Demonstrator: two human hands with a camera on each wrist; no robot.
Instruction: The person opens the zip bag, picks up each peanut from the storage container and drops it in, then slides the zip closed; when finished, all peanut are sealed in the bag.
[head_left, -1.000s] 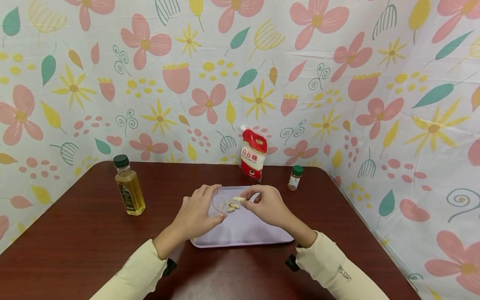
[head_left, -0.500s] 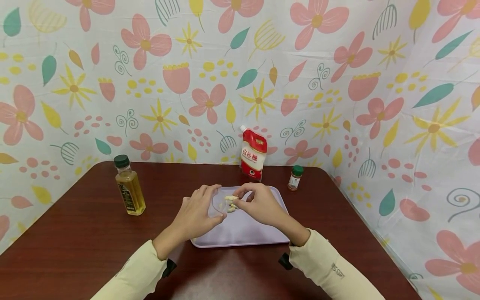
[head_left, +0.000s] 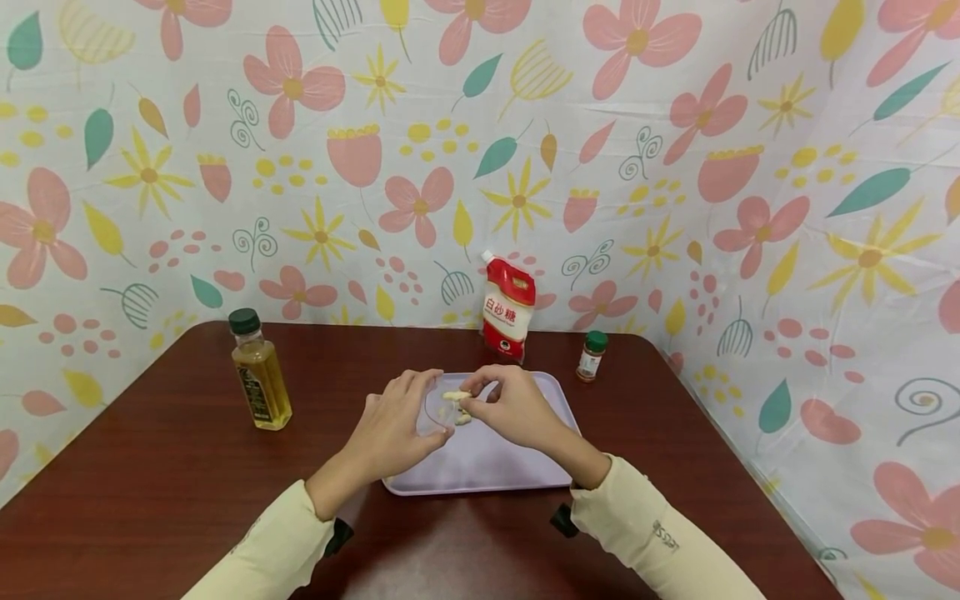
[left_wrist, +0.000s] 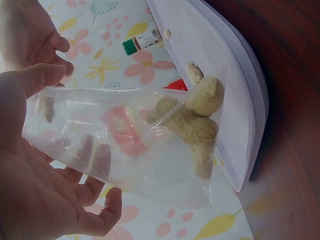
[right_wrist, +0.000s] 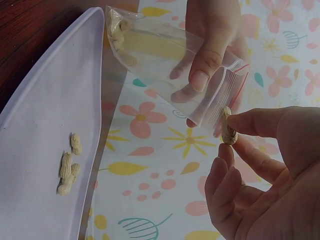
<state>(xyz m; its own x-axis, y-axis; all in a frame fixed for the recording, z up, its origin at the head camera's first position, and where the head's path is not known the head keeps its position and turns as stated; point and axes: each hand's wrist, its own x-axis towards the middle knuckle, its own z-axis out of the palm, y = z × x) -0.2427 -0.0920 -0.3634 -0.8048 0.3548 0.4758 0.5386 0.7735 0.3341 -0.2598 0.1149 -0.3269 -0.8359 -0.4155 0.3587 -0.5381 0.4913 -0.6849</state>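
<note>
My left hand [head_left: 393, 425] grips a clear zip bag [left_wrist: 85, 125] between thumb and fingers. Several unshelled peanuts [left_wrist: 187, 122] lie at the bag's closed end. Thumb and fingertips of my right hand [head_left: 521, 408] pinch one peanut [right_wrist: 228, 127] at the bag's mouth, beside the red zip strip. Whether that peanut's tip is inside the bag I cannot tell. Below both hands is a pale purple tray [head_left: 495, 462], bearing several loose peanuts [right_wrist: 66, 165]. The head view shows the bag only faintly.
An oil bottle [head_left: 261, 379] with a dark green cap stands at the left on the brown table [head_left: 135, 483]. Behind the tray are a red and white sugar pouch [head_left: 507, 312] and a small green-capped jar [head_left: 592, 357]. Patterned cloth hangs at the back and right.
My right hand, pinching the peanut, has moved left from over the tray to the bag's mouth. The left hand and the bag have stayed almost still.
</note>
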